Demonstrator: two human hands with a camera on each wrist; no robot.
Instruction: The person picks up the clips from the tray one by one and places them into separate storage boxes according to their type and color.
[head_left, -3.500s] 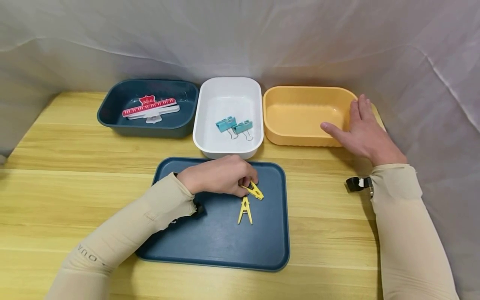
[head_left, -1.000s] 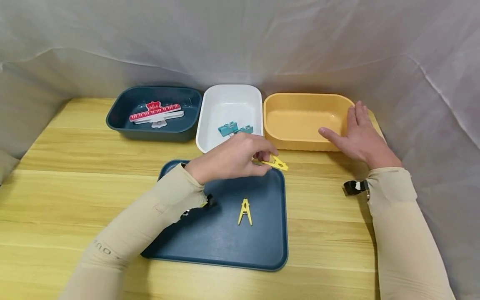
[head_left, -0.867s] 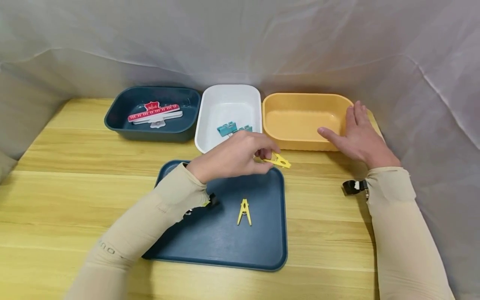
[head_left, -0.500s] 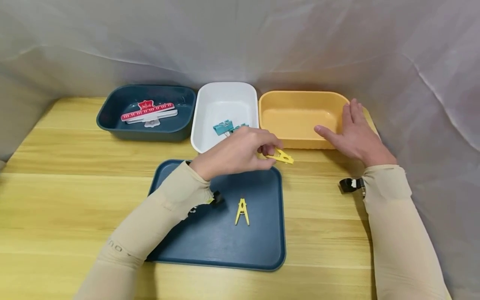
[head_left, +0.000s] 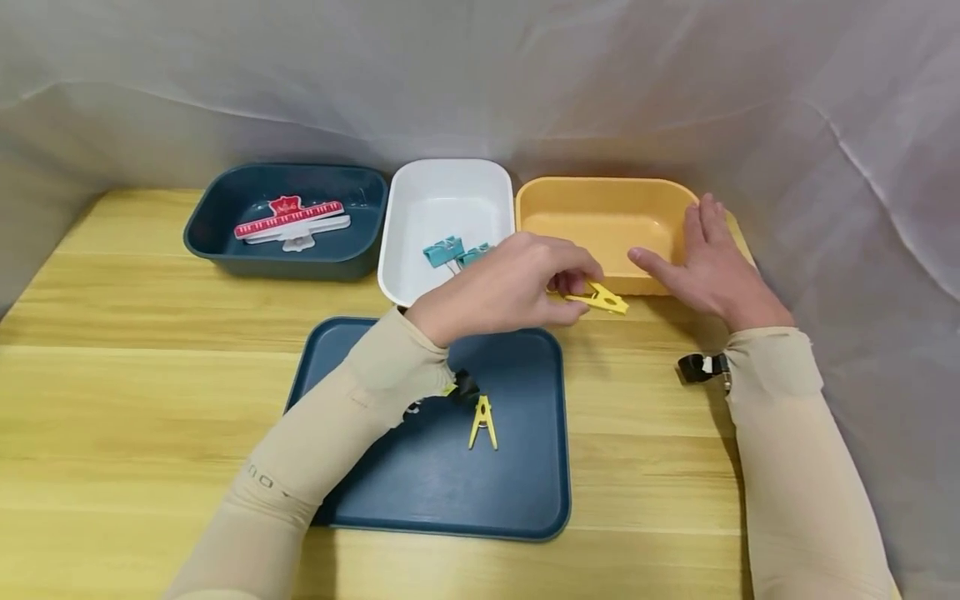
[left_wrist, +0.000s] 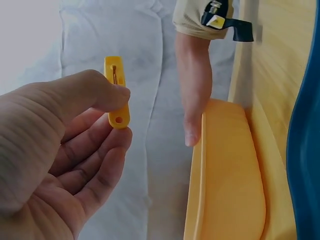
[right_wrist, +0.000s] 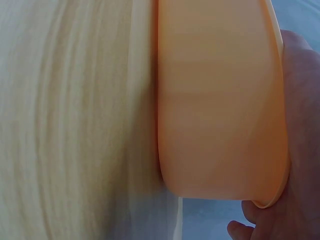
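Observation:
My left hand [head_left: 517, 283] pinches a yellow clothespin [head_left: 606, 300] between thumb and fingers, in front of the yellow-orange bin [head_left: 607, 285]. In the left wrist view the clothespin [left_wrist: 117, 95] stands upright, with the thumb across its middle. My right hand [head_left: 720, 271] rests on the right end of that bin, fingers straight and thumb reaching over the front rim. A second yellow clothespin [head_left: 483, 423] lies on the dark blue tray [head_left: 450, 500]. Seen from the right wrist, the hand [right_wrist: 302, 130] lies along the bin's rim [right_wrist: 280, 60].
Two teal binder clips [head_left: 444, 251], one partly behind the left hand, lie in the white bin [head_left: 450, 187] at the back middle. Left of it, a dark blue bin [head_left: 300, 267] holds a red clip [head_left: 288, 218] and a white clip [head_left: 300, 233]. A grey cloth [head_left: 480, 75] hangs behind.
My left hand has lifted one clothespin off the tray and carried it rightward and away from me to the yellow-orange bin's front. The right hand stays on the bin.

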